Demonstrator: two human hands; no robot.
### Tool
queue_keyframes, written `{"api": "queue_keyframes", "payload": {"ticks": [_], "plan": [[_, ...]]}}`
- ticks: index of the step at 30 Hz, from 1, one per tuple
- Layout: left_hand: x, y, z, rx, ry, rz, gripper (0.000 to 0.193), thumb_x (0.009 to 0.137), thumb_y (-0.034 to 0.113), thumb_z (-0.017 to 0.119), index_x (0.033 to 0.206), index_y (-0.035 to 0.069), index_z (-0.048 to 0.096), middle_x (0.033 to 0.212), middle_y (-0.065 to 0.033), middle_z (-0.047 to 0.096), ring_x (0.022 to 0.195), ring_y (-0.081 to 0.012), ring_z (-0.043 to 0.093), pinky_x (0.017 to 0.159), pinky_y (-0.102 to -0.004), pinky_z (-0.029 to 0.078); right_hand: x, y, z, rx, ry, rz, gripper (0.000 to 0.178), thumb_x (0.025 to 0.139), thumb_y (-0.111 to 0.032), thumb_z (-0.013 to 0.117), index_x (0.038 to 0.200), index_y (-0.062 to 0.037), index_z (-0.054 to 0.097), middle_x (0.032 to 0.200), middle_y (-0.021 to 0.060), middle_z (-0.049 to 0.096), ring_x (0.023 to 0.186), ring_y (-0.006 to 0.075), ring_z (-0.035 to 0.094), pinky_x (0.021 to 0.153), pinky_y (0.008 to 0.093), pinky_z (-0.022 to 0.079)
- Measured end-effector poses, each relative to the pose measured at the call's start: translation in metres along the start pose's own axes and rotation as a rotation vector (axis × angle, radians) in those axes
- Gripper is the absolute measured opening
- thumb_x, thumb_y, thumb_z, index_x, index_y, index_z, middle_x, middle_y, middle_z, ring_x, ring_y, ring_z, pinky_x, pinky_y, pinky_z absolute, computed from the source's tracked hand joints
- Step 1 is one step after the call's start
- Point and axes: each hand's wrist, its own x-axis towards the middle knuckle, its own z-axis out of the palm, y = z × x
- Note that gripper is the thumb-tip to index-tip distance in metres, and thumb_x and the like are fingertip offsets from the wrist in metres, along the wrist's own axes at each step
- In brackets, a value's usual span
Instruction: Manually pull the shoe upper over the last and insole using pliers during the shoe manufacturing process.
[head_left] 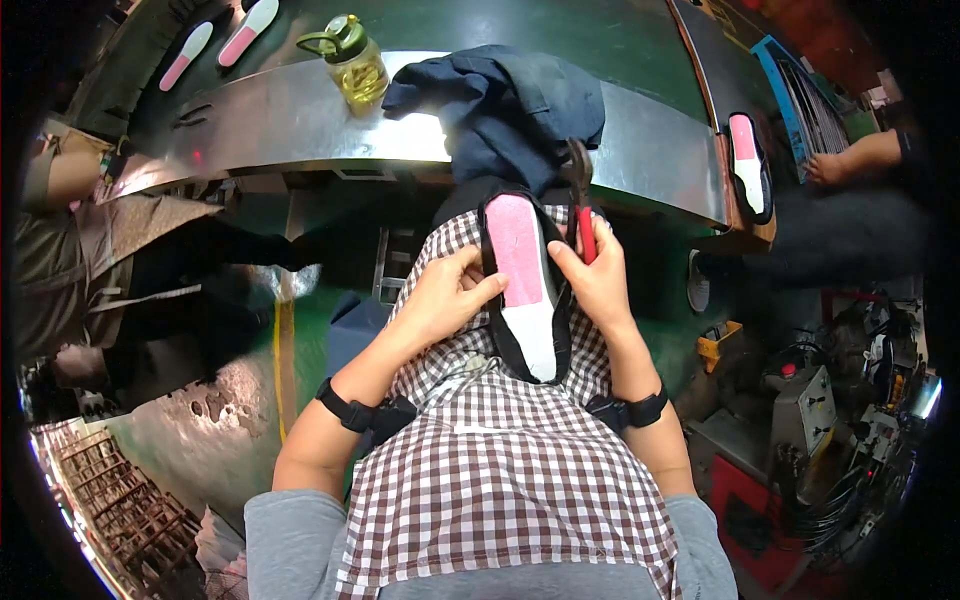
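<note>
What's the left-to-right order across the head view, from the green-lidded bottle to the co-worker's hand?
Green-lidded bottle → left hand → shoe on the lap → right hand → shoe at the bench's right end → co-worker's hand.

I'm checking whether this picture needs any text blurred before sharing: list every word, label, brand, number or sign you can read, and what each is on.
No text can be read anywhere.
Shoe on the lap: any marks on its pink and white underside are too faint to read.
Bottle: no lettering can be made out.
Grey machine box: any marking is too small and dark to read.
</note>
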Motion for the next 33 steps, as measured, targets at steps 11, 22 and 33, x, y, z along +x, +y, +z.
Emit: {"api": "queue_keyframes", "payload": {"ticks": [11, 22, 33], "plan": [[-0.024, 0.010, 0.006, 0.251, -0.070, -0.081, 0.078, 0.079, 0.029, 0.063, 0.143, -0.005, 0.033, 0.079, -0.0231, 0.067, 0.077, -0.0405, 0.068, 0.076, -0.0470, 0.053, -0.044, -0.020, -0.011, -0.284, -0.220, 0.170, 0.034, 0.077, -0.014, 0.075, 0.099, 0.0030, 0.056, 0.085, 0.0113, 0.050, 0.074, 0.0212, 0.051, 0.070, 0.0330, 0.044], [-0.034, 0.014, -0.006, 0.196, -0.242, -0.104, 0.085, 0.078, 0.013, 0.067, 0.151, -0.006, 0.028, 0.100, -0.0184, 0.064, 0.074, -0.0167, 0.065, 0.068, -0.0273, 0.052, -0.044, -0.014, -0.033, 0.002, -0.300, 0.217, 0.025, 0.077, -0.006, 0.068, 0.096, -0.0031, 0.053, 0.073, -0.0032, 0.038, 0.065, 0.0090, 0.038, 0.059, 0.0268, 0.035], [0.018, 0.028, -0.014, -0.156, 0.136, 0.221, 0.064, 0.091, 0.013, 0.071, 0.147, 0.002, 0.043, 0.121, -0.0132, 0.059, 0.098, -0.0167, 0.063, 0.082, -0.0300, 0.054, -0.023, -0.015, -0.008, -0.080, -0.148, -0.033, 0.034, 0.077, -0.009, 0.077, 0.104, 0.0011, 0.059, 0.080, 0.0001, 0.050, 0.068, 0.0090, 0.043, 0.062, 0.0243, 0.038]]}}
